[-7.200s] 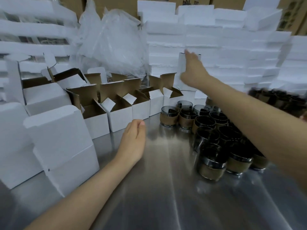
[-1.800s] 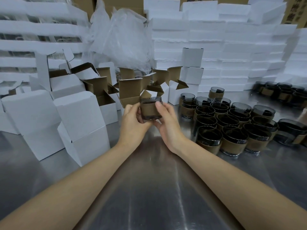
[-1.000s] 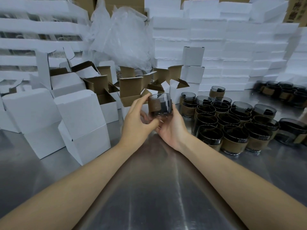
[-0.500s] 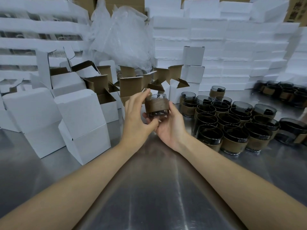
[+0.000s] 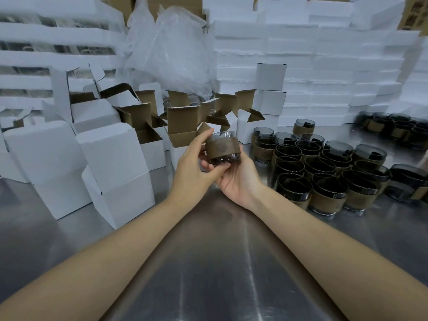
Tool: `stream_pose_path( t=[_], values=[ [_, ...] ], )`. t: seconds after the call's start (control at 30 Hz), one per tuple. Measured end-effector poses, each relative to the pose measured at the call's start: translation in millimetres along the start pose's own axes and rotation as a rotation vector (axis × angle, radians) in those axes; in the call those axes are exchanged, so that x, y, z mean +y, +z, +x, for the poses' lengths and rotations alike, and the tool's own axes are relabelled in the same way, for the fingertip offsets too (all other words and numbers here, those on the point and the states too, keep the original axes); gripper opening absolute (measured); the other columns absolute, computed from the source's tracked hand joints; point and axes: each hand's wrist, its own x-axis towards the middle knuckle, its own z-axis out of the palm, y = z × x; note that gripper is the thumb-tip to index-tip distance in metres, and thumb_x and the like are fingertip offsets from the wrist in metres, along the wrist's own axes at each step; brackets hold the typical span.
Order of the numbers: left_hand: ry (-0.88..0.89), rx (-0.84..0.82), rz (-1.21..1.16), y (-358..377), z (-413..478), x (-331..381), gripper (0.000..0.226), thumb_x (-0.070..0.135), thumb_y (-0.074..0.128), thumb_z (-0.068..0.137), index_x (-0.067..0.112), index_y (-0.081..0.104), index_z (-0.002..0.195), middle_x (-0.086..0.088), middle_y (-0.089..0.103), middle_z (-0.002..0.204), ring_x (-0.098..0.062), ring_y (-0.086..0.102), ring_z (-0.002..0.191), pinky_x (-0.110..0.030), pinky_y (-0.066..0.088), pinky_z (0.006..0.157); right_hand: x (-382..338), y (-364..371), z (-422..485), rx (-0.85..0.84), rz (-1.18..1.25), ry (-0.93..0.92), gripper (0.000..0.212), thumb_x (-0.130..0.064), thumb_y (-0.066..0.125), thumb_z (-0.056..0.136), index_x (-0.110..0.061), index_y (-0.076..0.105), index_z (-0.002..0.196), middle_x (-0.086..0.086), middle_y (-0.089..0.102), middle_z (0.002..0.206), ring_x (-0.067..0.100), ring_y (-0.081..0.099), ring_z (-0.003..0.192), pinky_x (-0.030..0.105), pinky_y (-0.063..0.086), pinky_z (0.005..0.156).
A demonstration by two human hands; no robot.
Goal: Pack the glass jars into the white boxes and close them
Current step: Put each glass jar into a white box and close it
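One jar upright now, prev. tilted

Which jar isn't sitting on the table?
The jar held between the left hand and right hand; the other jars stand on the table.

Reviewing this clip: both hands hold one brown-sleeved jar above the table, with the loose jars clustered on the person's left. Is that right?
Not quite. The head view shows the loose jars clustered on the person's right. Otherwise correct: the left hand and right hand hold one brown-sleeved jar above the table.
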Motion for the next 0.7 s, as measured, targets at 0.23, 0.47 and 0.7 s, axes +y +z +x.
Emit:
stream_pose_path(
  t=[0.23, 0.47, 0.7],
  values=[
    [0.072, 0.042, 0.059, -2.4, 1.6, -0.3, 0.072, -0.007, 0.072, 0.075, 0.024, 0.049, 0.136, 0.003, 0.045, 0.142, -0.005, 0.039, 0.132, -0.001, 0.034, 0.093, 3.5, 3.9, -1.6, 0.038, 0.018, -0.021, 0.058, -0.050, 0.037, 0.100, -0.004, 0.049, 0.134, 0.025, 0.051, 0.136, 0.039, 0.055, 0.121, 0.042, 0.049, 0.098],
    [0.003, -0.035, -0.018, -0.8, 1.0, -2.1, 0.083, 0.012, 0.079, 0.077, 0.037, 0.036, 0.143, 0.021, 0.034, 0.150, 0.001, 0.033, 0.137, -0.014, 0.031, 0.110, 0.7, -1.1, -2.5, 0.053, 0.009, -0.065, 0.052, -0.041, 0.041, 0.101, -0.001, 0.055, 0.130, 0.024, 0.058, 0.130, 0.037, 0.056, 0.121, 0.042, 0.040, 0.109],
    [-0.105, -0.066, -0.094, 1.7, 1.4, -6.7, 0.103, 0.010, 0.080, 0.077, 0.039, 0.014, 0.151, 0.016, 0.044, 0.146, 0.021, 0.037, 0.123, 0.004, 0.027, 0.094, -2.3, -5.4, 0.2, 0.056, -0.032, -0.103, 0.046, -0.036, 0.036, 0.102, -0.007, 0.057, 0.130, 0.014, 0.063, 0.127, 0.030, 0.057, 0.122, 0.035, 0.047, 0.100]
  ],
)
